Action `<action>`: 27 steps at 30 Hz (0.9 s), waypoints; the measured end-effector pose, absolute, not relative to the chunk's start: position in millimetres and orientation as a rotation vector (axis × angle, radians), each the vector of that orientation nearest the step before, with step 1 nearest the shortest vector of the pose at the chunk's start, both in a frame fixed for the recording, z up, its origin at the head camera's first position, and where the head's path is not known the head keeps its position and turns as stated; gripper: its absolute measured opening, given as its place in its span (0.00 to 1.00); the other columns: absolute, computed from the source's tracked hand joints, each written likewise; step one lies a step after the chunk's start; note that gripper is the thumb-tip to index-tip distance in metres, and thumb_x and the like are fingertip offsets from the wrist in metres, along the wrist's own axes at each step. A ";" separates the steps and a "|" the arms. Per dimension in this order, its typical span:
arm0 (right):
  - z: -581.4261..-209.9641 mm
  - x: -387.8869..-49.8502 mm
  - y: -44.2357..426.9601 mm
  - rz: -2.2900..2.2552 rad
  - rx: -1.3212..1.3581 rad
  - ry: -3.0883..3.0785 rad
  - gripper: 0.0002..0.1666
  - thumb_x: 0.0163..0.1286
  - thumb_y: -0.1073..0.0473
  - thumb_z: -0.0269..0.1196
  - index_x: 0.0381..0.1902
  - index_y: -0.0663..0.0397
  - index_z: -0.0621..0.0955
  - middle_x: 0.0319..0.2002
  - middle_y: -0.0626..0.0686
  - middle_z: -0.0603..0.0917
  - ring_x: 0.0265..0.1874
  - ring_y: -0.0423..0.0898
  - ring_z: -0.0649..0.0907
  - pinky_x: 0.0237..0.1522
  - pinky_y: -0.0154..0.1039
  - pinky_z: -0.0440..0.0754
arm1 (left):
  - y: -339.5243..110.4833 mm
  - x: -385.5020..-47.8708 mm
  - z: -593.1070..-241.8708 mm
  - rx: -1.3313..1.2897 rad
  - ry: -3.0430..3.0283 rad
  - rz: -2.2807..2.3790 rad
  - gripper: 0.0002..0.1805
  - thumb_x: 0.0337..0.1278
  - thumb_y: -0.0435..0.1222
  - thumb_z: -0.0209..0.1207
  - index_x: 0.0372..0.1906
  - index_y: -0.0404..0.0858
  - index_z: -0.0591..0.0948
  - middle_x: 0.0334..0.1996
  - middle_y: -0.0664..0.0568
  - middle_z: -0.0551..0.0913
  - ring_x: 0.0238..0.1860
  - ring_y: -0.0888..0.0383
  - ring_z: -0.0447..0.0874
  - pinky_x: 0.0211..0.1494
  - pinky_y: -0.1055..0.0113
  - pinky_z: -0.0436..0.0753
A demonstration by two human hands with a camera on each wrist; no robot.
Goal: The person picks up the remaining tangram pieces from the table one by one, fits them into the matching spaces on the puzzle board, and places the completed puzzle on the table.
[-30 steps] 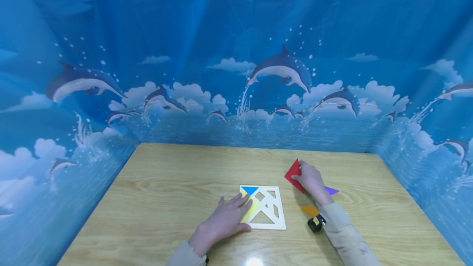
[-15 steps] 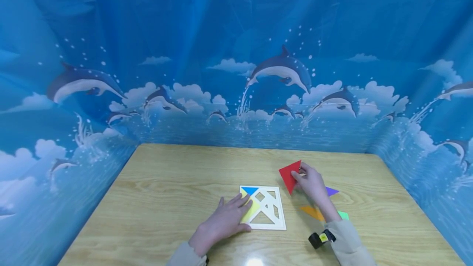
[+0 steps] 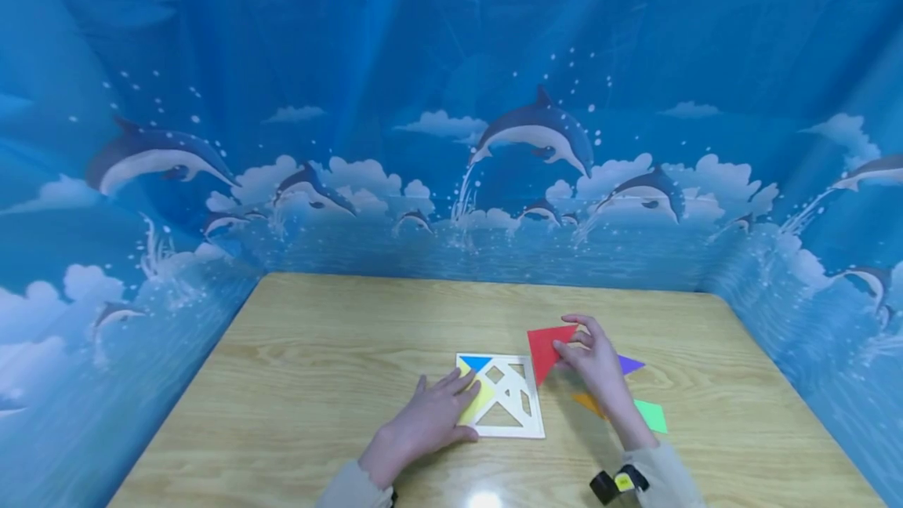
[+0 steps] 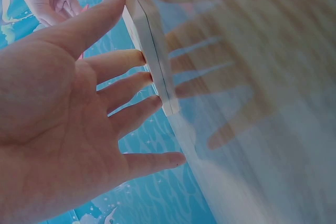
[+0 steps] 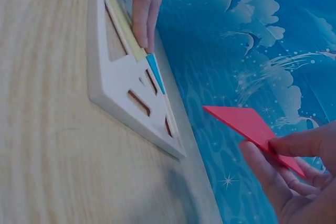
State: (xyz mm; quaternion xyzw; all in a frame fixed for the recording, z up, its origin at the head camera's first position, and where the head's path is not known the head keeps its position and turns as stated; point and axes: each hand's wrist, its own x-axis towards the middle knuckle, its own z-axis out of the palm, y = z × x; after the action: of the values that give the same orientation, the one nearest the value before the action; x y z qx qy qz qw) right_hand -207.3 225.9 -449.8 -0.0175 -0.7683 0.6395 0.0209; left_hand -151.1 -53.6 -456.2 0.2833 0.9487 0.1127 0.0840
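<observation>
Head view, left hand: fingers spread, mine [image 3: 426, 418] rests flat across the yellow piece [image 3: 485, 394] and the left side of the white frame [image 3: 534, 424], gripping nothing.
Head view, red piece: my right hand [image 3: 594, 363] has it pinched, the red piece [image 3: 545, 347] tilted by the frame's right edge; its far side is behind my fingers.
Head view, loose pieces: purple piece [image 3: 631, 364], orange piece [image 3: 587, 402] and green piece [image 3: 650, 415] on the desk [image 3: 339, 351]; a low forearm could sweep the orange or green one off its spot, and my arm hides part of the orange.
Left wrist view, fingertips: straight, at the frame's edge; lift them and a bump could slide the frame. A pale ghost of fingers blurs the right half; the cut-outs don't show.
Right wrist view, pinch: a digit on each face, the red piece apart from the frame. A loose pinch could drop it; lowered at this slant, a corner might catch the rim. My hand's cut off at the edge.
</observation>
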 end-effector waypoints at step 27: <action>-449.1 -189.4 205.5 1.747 -0.006 -2.654 0.15 0.68 0.66 0.67 0.52 0.63 0.84 0.44 0.57 0.84 0.33 0.48 0.87 0.36 0.31 0.83 | -52.8 -151.6 -456.3 0.831 2.828 0.325 0.42 0.60 0.56 0.64 0.75 0.43 0.68 0.78 0.49 0.62 0.78 0.47 0.58 0.72 0.32 0.63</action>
State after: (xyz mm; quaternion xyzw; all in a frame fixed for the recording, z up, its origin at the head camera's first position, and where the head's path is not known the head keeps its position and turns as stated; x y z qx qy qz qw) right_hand -189.4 205.5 -449.1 -0.0018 -0.8351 0.5498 -0.0179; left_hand -151.6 -52.8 -456.3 0.2793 0.9499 0.1093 0.0878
